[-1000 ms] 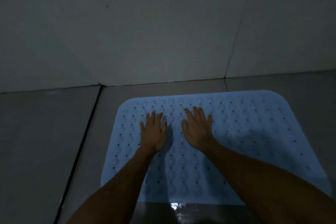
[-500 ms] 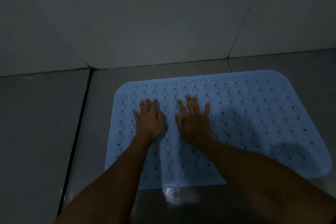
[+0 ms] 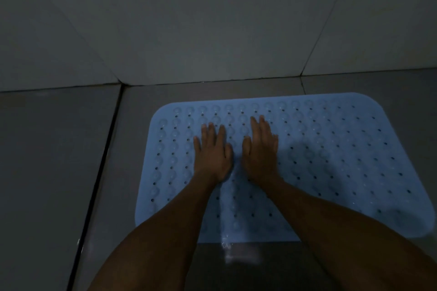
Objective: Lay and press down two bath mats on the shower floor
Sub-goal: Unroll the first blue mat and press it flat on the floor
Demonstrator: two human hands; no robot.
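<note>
One light blue bath mat (image 3: 331, 160) lies flat on the shower floor (image 3: 59, 172). Its far edge runs parallel to the base of the tiled wall (image 3: 212, 19) and sits just short of it, with a narrow strip of floor tile between them. The mat's left edge lies near a dark grout line (image 3: 104, 160) in the floor, with bare tile between the two. The mat surface carries rows of round raised bumps and small drain holes. Its corners are rounded.

The left hand (image 3: 211, 152) rests palm down on the left half of the mat, fingers straight and close together, pointing toward the far edge. The right hand (image 3: 260, 151) rests palm down just beside it, fingers also extended and pointing toward the far edge. The two hands lie side by side with a narrow band of mat between them. Neither hand grips anything; both lie flat on the mat surface.

Both forearms reach in from the near edge of the view and cross the mat's near edge. A small wet glint (image 3: 227, 247) shows on the floor at the mat's near edge, between the forearms. The lighting is dim.
</note>
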